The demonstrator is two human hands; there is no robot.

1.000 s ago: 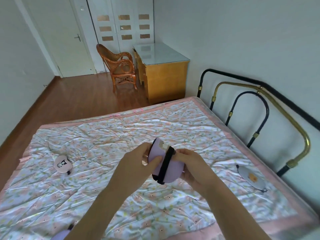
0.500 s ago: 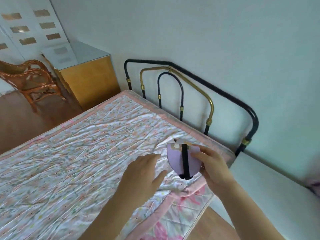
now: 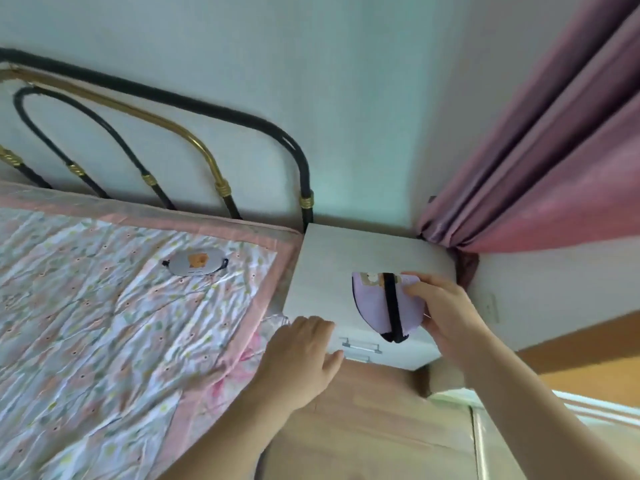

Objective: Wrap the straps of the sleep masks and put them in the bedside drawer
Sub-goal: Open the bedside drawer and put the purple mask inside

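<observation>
Fingers (image 3: 414,289) of the right hand (image 3: 446,315) pinch the right edge of a folded lilac sleep mask (image 3: 374,306), held in the air above the white bedside cabinet (image 3: 332,261). Its black strap (image 3: 391,306) runs around it, and its long axis stands roughly upright, rounded end down. The left hand (image 3: 301,355) is spread loosely and holds nothing, at the cabinet's front left corner just beside the drawer handles (image 3: 362,348); 2 handles show. A 2nd, grey sleep mask (image 3: 195,263) lies flat on the floral bedspread (image 3: 104,323), long axis across the bed, near the black and brass headboard (image 3: 194,140). Pink curtains (image 3: 554,150) hang right of the cabinet against a pale wall (image 3: 346,81).
</observation>
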